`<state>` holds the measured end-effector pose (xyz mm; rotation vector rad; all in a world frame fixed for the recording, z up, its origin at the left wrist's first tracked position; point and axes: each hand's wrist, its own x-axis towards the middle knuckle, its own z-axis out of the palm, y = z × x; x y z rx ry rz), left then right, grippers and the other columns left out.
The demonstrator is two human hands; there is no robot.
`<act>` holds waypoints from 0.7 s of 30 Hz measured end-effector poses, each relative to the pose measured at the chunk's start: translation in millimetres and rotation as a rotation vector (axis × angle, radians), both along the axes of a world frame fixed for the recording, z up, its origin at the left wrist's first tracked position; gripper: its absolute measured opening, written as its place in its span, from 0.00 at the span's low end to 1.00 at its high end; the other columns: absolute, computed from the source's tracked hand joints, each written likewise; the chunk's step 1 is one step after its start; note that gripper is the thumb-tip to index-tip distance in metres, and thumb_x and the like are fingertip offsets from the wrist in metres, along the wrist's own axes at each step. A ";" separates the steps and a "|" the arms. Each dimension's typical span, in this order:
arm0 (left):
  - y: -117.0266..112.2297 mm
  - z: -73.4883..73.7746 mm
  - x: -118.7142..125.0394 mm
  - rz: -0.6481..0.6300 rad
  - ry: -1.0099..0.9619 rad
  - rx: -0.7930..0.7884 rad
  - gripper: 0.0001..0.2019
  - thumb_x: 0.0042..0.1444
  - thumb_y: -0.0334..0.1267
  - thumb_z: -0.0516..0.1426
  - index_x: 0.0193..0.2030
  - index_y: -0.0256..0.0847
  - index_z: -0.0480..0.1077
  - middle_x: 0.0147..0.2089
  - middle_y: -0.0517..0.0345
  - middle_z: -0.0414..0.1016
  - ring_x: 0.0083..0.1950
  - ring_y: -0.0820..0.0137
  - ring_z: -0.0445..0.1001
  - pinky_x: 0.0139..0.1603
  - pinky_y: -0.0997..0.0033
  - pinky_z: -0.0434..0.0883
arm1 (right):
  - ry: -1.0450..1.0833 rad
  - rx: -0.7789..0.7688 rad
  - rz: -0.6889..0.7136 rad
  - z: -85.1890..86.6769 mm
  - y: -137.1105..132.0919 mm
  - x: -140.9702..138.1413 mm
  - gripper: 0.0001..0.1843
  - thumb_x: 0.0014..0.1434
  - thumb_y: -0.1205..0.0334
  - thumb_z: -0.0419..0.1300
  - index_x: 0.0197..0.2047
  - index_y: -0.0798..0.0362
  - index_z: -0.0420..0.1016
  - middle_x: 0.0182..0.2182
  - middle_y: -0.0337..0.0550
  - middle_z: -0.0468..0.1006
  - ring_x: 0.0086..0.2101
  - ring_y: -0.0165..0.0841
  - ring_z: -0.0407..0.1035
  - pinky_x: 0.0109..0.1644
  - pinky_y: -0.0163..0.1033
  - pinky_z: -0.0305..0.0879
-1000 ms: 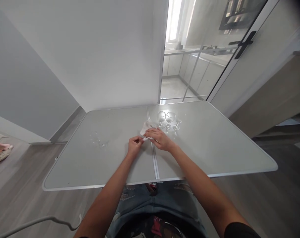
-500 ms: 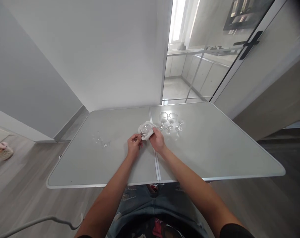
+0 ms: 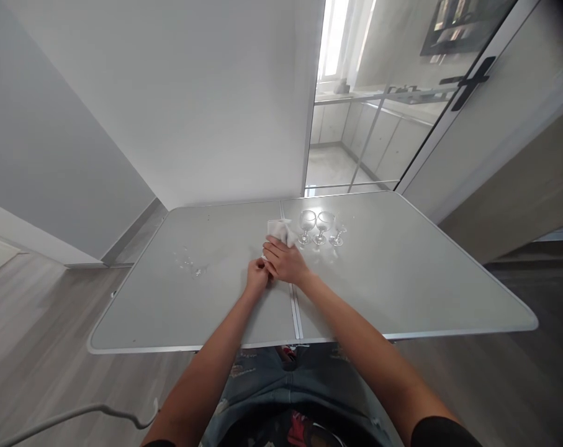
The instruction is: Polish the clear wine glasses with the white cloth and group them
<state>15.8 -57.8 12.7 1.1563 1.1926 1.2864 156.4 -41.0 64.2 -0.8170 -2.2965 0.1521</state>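
My left hand [image 3: 258, 276] is closed, its fingers curled near the table's centre seam. In the earlier frame it pinches the stem of a clear glass; now my right hand and a white cloth [image 3: 281, 230] hide that glass. My right hand [image 3: 285, 262] wraps the cloth over the glass, fingers bent across it and touching the left hand. Just right of the cloth are two stemmed glasses [image 3: 308, 222] standing upright close together. A smaller stemmed glass [image 3: 337, 236] is beside them.
Another clear glass item [image 3: 190, 264], faint and apparently lying down, is on the left half of the table [image 3: 402, 279]. A wall [image 3: 216, 124] rises behind the table's back edge. A glass door with a black handle [image 3: 472, 81] is at the right. A grey hose [image 3: 90, 410] crosses the lower left.
My right hand has moved left over the glass, covering it with the cloth. My left hand has shifted slightly right and down. A foot at the far left has gone out of view.
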 end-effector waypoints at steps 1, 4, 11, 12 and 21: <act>-0.3 -0.1 -0.5 0.012 0.014 0.006 0.21 0.54 0.46 0.63 0.18 0.40 0.62 0.13 0.64 0.61 0.14 0.77 0.58 0.16 0.76 0.53 | -0.088 0.030 -0.006 5.6 1.6 1.0 0.16 0.69 0.62 0.50 0.51 0.54 0.77 0.54 0.58 0.78 0.64 0.50 0.61 0.66 0.59 0.52; -1.3 1.6 -2.6 0.016 0.063 0.038 0.22 0.58 0.48 0.61 0.18 0.39 0.62 0.15 0.64 0.61 0.16 0.78 0.57 0.17 0.76 0.52 | -0.230 0.033 -0.044 29.2 4.2 1.7 0.14 0.69 0.61 0.50 0.41 0.55 0.76 0.43 0.55 0.81 0.53 0.46 0.69 0.60 0.55 0.55; -6.0 8.4 -4.2 -0.088 0.177 0.133 0.24 0.57 0.54 0.63 0.19 0.38 0.66 0.19 0.62 0.63 0.19 0.78 0.58 0.20 0.75 0.54 | 0.004 -0.590 -0.065 73.1 28.4 25.0 0.22 0.69 0.55 0.51 0.25 0.54 0.72 0.24 0.41 0.74 0.28 0.31 0.65 0.36 0.38 0.55; -6.7 9.1 -4.0 -0.104 0.175 0.140 0.24 0.57 0.54 0.63 0.19 0.38 0.67 0.19 0.62 0.63 0.18 0.78 0.58 0.19 0.74 0.54 | 0.097 -0.708 -0.021 72.2 33.6 31.2 0.23 0.69 0.53 0.52 0.26 0.54 0.73 0.24 0.41 0.74 0.28 0.31 0.64 0.34 0.37 0.55; 2.3 5.6 -6.3 -0.037 -0.138 -0.011 0.24 0.57 0.58 0.63 0.25 0.38 0.69 0.24 0.60 0.68 0.20 0.76 0.64 0.18 0.74 0.58 | 1.248 -1.187 0.165 7.9 36.7 26.1 0.26 0.62 0.35 0.58 0.49 0.49 0.76 0.39 0.45 0.82 0.41 0.40 0.75 0.41 0.42 0.72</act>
